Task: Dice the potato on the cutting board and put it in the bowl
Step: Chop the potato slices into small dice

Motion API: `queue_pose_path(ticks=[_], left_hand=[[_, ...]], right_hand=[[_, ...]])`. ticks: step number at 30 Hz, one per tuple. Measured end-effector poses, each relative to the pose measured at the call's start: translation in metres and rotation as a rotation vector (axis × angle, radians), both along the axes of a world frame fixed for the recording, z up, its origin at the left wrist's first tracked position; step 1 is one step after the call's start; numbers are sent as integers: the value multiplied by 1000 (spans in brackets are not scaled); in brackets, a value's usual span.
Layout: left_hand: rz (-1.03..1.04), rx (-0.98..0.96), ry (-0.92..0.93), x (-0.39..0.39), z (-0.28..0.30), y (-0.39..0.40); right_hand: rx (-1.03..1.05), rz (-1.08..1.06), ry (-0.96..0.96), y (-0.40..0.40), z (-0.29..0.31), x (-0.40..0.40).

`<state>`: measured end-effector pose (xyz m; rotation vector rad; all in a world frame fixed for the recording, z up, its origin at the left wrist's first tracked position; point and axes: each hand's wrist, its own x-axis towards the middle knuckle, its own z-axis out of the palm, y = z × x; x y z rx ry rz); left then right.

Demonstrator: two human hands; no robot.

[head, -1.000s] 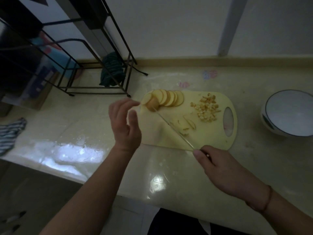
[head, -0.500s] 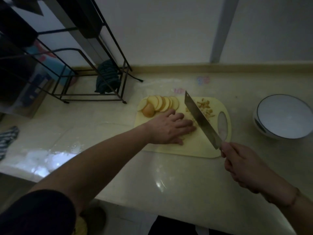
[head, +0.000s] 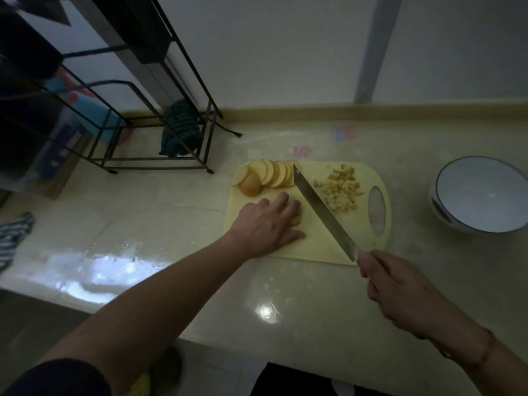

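Observation:
A pale yellow cutting board (head: 314,247) lies on the counter. A fan of potato slices (head: 268,175) sits at its far left corner, and a heap of diced potato (head: 340,190) lies near the handle hole. My left hand (head: 271,224) presses palm down on a few potato pieces (head: 297,217) in the board's middle. My right hand (head: 400,292) grips the handle of a cleaver (head: 323,210), whose blade slants across the board between my left hand and the dice. The white bowl (head: 480,195) stands to the right, with nothing visible in it.
A black wire rack (head: 154,115) with a dark cloth (head: 180,130) hanging on it stands at the back left. A striped towel (head: 14,235) lies at the left edge. The counter's front edge runs below my arms; a wet shiny patch (head: 94,270) lies left of the board.
My left hand moved from above the board's left edge down onto pieces in the board's middle. The cleaver lifted off the board and swung to the right of that hand.

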<state>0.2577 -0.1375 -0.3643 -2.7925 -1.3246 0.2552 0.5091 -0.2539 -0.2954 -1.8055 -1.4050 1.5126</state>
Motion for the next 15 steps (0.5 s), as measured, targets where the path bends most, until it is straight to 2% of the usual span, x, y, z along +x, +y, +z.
queue_pose_path(ticks=[10, 15], left_hand=[[363, -254, -325, 13, 12, -7], [467, -217, -216, -1, 25, 0]], right_hand=[[65, 38, -65, -9, -10, -15], [104, 22, -108, -10, -12, -18]])
